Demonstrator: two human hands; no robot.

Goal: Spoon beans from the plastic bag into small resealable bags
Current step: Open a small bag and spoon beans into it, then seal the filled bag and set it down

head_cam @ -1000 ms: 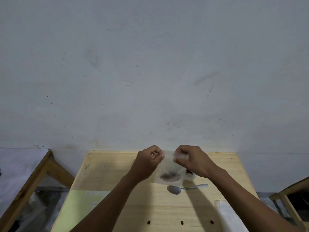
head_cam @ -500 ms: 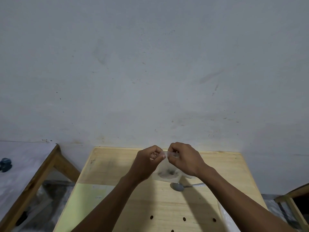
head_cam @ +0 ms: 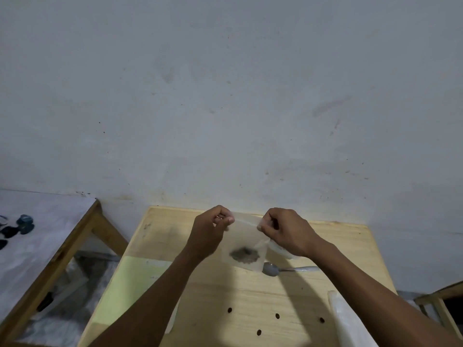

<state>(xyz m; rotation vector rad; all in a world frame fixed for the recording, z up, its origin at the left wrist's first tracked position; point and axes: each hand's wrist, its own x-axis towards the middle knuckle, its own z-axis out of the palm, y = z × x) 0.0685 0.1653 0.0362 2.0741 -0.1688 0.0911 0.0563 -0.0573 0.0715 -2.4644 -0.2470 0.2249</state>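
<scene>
Both hands were raised over the far half of a light wooden table [head_cam: 313,291], holding a small clear resealable bag [head_cam: 246,236] between them. The left hand [head_cam: 210,234] pinched the bag's top left corner, its thumb and curled fingers closed on the plastic. The right hand [head_cam: 285,230] pinched the top right corner the same way, fingers curled in and thumb pressed against the edge. The top strip of the bag was stretched taut between the two grips, and the body of the bag hung below them, above the tabletop.

A dark clump of beans [head_cam: 244,255] sat low inside the bag, near its bottom edge. Whether the bag's seal was closed could not be told.

A metal spoon [head_cam: 271,269] lay on the table just below and to the right of the hanging bag, bowl toward the middle and handle running off under the right forearm. Behind the right wrist a bit of white plastic [head_cam: 283,251] showed on the table; what it was could not be made out. A roll or fold of clear plastic [head_cam: 348,319] lay at the near right edge of the table.

A pale green sheet [head_cam: 130,284] covered the table's near left part, and several small dark holes marked the wood nearer the person. To the left stood another wooden-framed table [head_cam: 50,246] with a white cover and a few dark blue objects [head_cam: 23,224] on it
</scene>
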